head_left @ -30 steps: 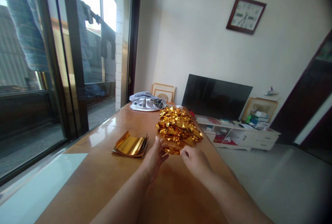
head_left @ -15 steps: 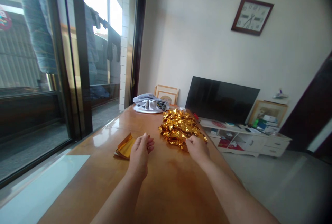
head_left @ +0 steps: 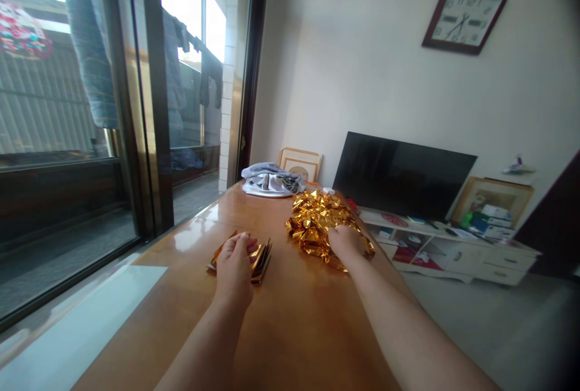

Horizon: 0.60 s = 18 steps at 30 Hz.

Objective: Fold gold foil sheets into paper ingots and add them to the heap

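A glossy wooden table is bearing a crumpled gold foil heap toward the far end, with the right hand pressing into its near edge, fingers hidden. Nearer left, the left hand is curling over a stack of gold foil sheets, its grip unclear.

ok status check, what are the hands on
left hand on stack of gold foil sheets; right hand on crumpled gold foil pile; grey cloth bundle farther along table, not in the way

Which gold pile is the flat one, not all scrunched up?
The neat stack of gold foil sheets under the left hand. The crumpled gold foil heap under the right hand is all crinkled.
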Each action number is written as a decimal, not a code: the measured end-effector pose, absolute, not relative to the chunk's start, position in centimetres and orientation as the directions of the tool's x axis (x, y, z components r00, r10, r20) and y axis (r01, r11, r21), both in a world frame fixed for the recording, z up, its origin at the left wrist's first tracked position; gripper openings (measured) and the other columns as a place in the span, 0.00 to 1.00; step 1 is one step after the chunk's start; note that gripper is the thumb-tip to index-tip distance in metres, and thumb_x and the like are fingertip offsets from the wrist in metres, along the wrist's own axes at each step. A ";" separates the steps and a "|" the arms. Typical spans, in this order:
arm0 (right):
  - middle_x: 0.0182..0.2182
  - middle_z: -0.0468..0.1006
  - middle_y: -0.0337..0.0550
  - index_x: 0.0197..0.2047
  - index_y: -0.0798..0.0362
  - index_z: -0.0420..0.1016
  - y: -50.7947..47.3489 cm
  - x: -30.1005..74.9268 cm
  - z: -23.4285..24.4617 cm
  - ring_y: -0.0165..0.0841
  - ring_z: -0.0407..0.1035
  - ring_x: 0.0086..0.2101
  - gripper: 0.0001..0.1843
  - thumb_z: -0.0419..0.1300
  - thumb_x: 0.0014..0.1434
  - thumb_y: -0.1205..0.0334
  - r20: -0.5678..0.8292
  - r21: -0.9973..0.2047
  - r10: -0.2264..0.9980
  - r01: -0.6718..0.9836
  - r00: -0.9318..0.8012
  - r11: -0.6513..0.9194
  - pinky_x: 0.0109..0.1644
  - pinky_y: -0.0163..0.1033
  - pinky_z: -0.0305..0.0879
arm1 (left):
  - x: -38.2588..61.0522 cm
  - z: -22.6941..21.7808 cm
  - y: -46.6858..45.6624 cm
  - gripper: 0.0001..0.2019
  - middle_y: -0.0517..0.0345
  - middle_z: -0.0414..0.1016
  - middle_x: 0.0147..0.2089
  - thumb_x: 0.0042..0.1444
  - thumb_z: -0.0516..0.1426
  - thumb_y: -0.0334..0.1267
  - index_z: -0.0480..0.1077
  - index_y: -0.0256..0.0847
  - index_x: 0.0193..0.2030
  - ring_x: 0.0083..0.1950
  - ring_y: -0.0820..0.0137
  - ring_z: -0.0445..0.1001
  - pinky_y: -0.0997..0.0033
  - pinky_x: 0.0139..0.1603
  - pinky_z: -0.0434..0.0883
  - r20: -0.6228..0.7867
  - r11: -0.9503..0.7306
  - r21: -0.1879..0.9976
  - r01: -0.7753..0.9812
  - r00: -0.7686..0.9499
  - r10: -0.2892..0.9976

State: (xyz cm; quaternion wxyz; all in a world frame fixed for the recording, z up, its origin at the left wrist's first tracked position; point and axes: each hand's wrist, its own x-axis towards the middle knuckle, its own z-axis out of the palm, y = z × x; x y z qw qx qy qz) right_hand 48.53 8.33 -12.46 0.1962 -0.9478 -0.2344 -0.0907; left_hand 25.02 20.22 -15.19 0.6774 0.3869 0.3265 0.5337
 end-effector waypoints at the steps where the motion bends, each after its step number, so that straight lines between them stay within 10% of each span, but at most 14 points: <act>1: 0.41 0.82 0.57 0.41 0.53 0.83 8.6 48.7 -12.6 0.47 0.76 0.42 0.22 0.50 0.63 0.52 0.255 -0.321 0.407 0.474 0.877 -0.820 0.42 0.43 0.66 | 25.0 -15.2 20.3 0.18 0.51 0.78 0.39 0.50 0.62 0.49 0.73 0.38 0.42 0.38 0.68 0.76 0.73 0.33 0.67 -0.030 0.127 0.875 -0.467 0.211 0.977; 18: 0.32 0.82 0.44 0.33 0.48 0.77 2.9 45.7 -12.9 0.36 0.74 0.34 0.23 0.48 0.66 0.44 0.292 -0.265 0.536 0.606 0.792 -0.750 0.33 0.35 0.55 | 24.2 -14.8 21.5 0.16 0.52 0.78 0.39 0.48 0.61 0.44 0.73 0.38 0.41 0.39 0.68 0.76 0.73 0.32 0.67 -0.058 0.117 0.880 -0.461 0.140 0.989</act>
